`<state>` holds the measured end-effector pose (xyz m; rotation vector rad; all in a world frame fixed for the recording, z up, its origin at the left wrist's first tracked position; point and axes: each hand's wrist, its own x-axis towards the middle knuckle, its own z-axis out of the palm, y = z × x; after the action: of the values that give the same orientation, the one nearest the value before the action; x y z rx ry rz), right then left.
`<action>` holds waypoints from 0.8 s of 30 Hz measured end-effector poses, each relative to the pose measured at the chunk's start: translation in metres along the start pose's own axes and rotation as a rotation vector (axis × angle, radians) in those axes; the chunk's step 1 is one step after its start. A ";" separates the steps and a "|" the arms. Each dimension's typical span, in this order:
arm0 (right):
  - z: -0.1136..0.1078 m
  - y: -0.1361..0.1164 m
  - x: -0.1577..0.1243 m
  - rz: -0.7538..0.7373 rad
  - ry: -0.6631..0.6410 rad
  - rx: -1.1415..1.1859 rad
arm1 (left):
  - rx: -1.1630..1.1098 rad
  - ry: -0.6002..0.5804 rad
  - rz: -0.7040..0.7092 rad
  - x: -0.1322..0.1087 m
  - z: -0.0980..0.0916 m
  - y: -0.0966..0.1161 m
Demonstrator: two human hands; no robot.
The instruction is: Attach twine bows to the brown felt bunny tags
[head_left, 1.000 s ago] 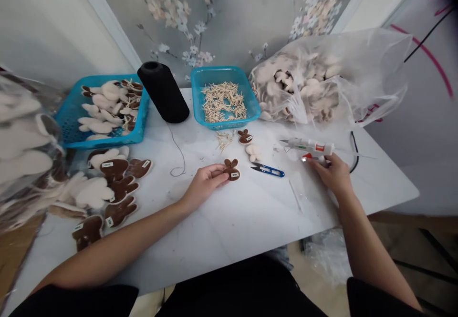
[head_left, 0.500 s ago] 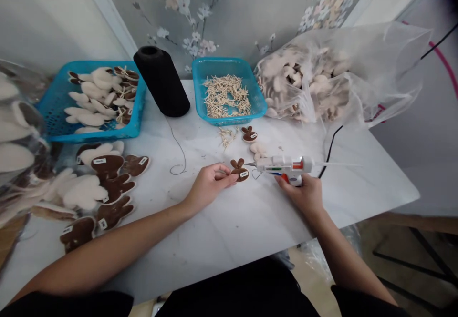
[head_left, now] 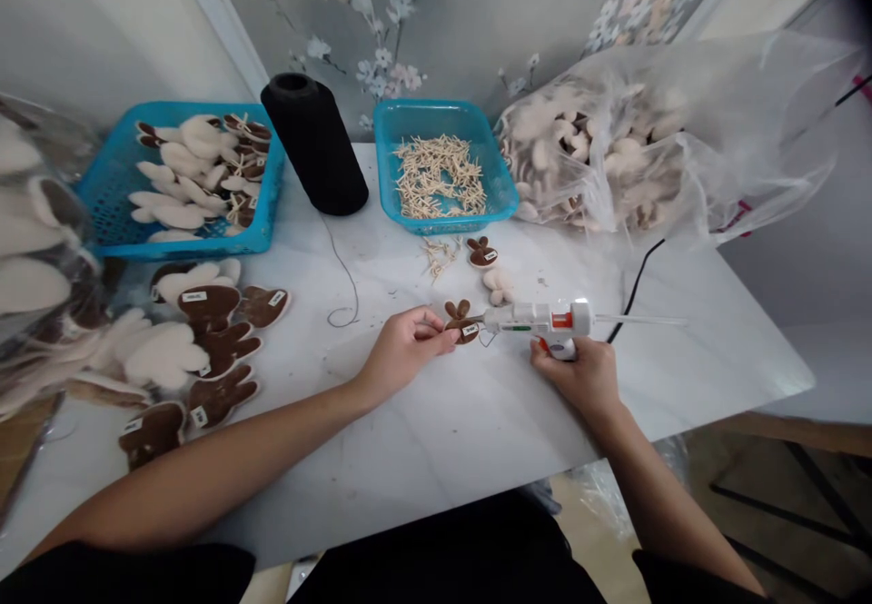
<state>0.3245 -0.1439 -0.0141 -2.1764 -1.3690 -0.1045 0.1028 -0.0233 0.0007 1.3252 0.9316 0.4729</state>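
Between the fingertips of my left hand (head_left: pixel 409 350) is a small brown bunny-shaped plush piece (head_left: pixel 461 324) with a white label, held just above the table. My right hand (head_left: pixel 579 372) is wrapped round the handle of a white glue gun (head_left: pixel 538 318) with orange parts, and a clear glue stick (head_left: pixel 640 319) juts from its back. The gun's nozzle meets the bunny piece near the base of its ears. Just beyond lie a cream bunny piece (head_left: pixel 499 286) and another brown bunny piece (head_left: pixel 482 252).
A blue basket (head_left: pixel 183 250) of plush pieces, a black thread cone (head_left: pixel 317 145) and a blue tray (head_left: pixel 446 222) of short cream bows stand along the back. Loose brown pieces (head_left: pixel 222 345) lie at left. A clear bag (head_left: pixel 592 150) of plush pieces fills the back right.
The glue gun has shifted slightly left relative to the bunny piece, bringing its nozzle onto it. My left hand keeps its pinch. The whole view has shifted a little.
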 end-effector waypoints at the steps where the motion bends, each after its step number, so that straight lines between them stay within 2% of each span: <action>1: 0.000 0.000 0.000 0.001 0.002 0.001 | -0.008 -0.001 0.000 0.000 0.000 0.000; 14: 0.002 0.004 -0.003 0.010 -0.026 -0.018 | -0.032 -0.013 0.001 0.000 0.001 0.000; 19: 0.001 0.003 -0.004 0.019 -0.009 -0.040 | -0.111 -0.021 0.005 0.000 0.001 0.002; 22: -0.009 0.011 -0.001 0.100 0.064 -0.062 | -0.140 -0.016 -0.002 -0.001 0.001 0.006; 24: -0.018 0.026 0.006 0.194 0.089 -0.069 | -0.151 -0.022 -0.008 -0.002 0.000 0.007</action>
<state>0.3533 -0.1559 -0.0077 -2.3202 -1.1147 -0.1754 0.1033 -0.0229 0.0078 1.1872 0.8661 0.5118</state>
